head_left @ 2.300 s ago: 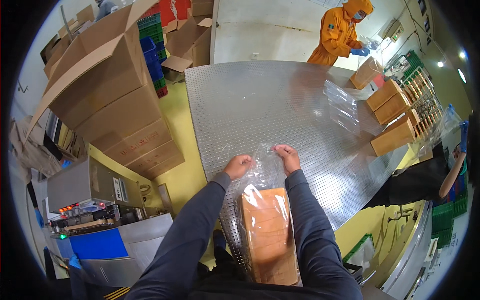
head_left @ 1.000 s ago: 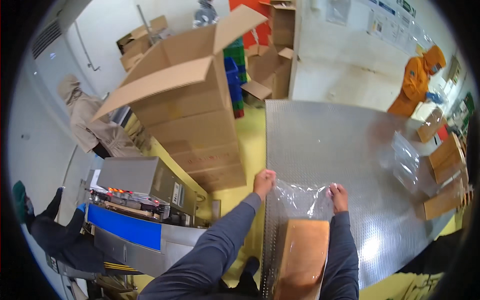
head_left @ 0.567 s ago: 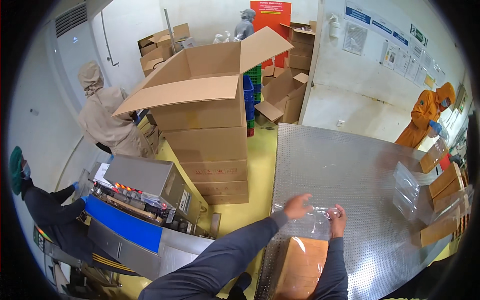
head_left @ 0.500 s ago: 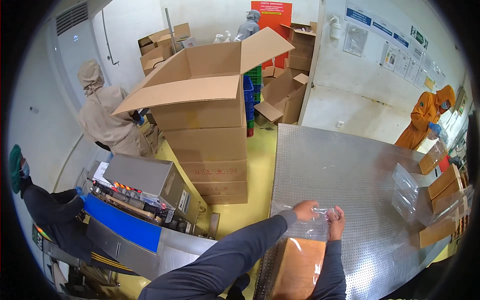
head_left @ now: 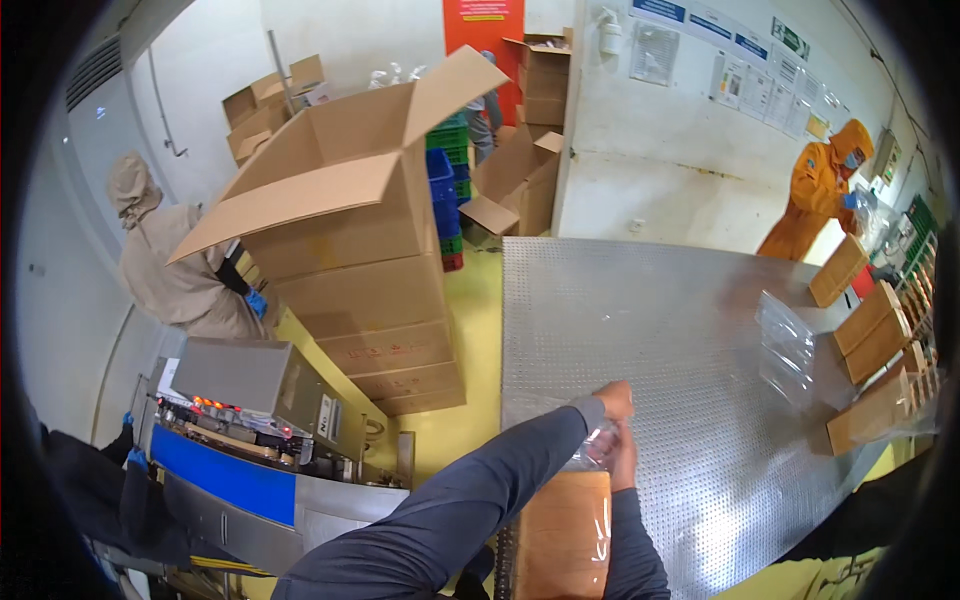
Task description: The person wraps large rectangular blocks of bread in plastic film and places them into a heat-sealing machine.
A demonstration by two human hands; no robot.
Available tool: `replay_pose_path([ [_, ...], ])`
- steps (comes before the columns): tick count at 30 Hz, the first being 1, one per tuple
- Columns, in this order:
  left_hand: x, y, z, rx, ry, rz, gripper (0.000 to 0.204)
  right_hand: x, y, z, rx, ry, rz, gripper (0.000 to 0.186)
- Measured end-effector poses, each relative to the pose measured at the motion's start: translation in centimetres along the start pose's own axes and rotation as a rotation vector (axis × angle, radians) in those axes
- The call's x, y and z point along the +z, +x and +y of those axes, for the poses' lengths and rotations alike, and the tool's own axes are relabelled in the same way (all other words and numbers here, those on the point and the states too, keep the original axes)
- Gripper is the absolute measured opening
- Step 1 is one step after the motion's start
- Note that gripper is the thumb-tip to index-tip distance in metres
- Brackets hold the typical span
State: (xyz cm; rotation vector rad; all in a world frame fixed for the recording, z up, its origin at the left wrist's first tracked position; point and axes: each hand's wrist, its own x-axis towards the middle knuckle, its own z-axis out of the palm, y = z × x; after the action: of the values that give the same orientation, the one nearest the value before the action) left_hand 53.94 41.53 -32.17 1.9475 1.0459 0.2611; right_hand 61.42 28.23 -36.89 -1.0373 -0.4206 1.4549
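A brown, block-shaped loaf (head_left: 562, 535) lies in a clear plastic bag at the near edge of the perforated metal table. Beyond its far end, my two hands meet at the bag's gathered neck (head_left: 597, 448). My left hand (head_left: 616, 399) is closed, its forearm crossing over the bag's left side. Just below it, my right hand (head_left: 624, 458) is closed around the twisted plastic, with its forearm along the loaf's right side. Fingers partly hide the bag's mouth.
On the metal table (head_left: 640, 300), a flat clear bag (head_left: 785, 345) lies to the right, near several brown loaves (head_left: 868, 332). Stacked cartons (head_left: 370, 290) and a blue-belted machine (head_left: 225, 475) stand left. People work at left, at the back and at far right.
My hands have come together from holding the bag's mouth spread apart, and the plastic is now bunched between them. The view has shifted to the right.
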Motion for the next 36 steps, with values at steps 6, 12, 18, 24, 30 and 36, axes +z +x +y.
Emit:
replay_pose_path([
  [6, 0.4, 4.1, -3.3, -0.147, -0.052, 0.000, 0.030, 2.4, -2.1, 0.5, 0.035, -0.133, 0.020, 0.037],
  [12, -3.0, 3.2, -7.3, 0.210, 0.168, -0.014, 0.022, 3.2, -2.6, -0.3, 0.017, -0.211, -0.018, 0.021],
  [18, -7.7, -0.5, -5.2, -0.061, -0.811, 0.552, 0.024, 0.6, -2.2, 0.1, 0.042, -0.238, 0.029, 0.017],
  [24, -10.7, -9.1, -8.7, -0.226, -0.216, 0.202, 0.034, 2.5, 0.7, -4.5, -0.020, -0.347, 0.126, 0.021],
  [30, -10.7, -13.9, -13.6, -0.177, -0.554, 0.251, 0.037, 3.0, 7.7, -6.0, -0.025, -0.740, -0.094, 0.019],
  [36, -6.0, -18.6, -15.4, -0.459, -0.852, 0.785, 0.029, 6.9, 4.9, -6.6, 0.151, -0.614, 0.147, 0.025],
])
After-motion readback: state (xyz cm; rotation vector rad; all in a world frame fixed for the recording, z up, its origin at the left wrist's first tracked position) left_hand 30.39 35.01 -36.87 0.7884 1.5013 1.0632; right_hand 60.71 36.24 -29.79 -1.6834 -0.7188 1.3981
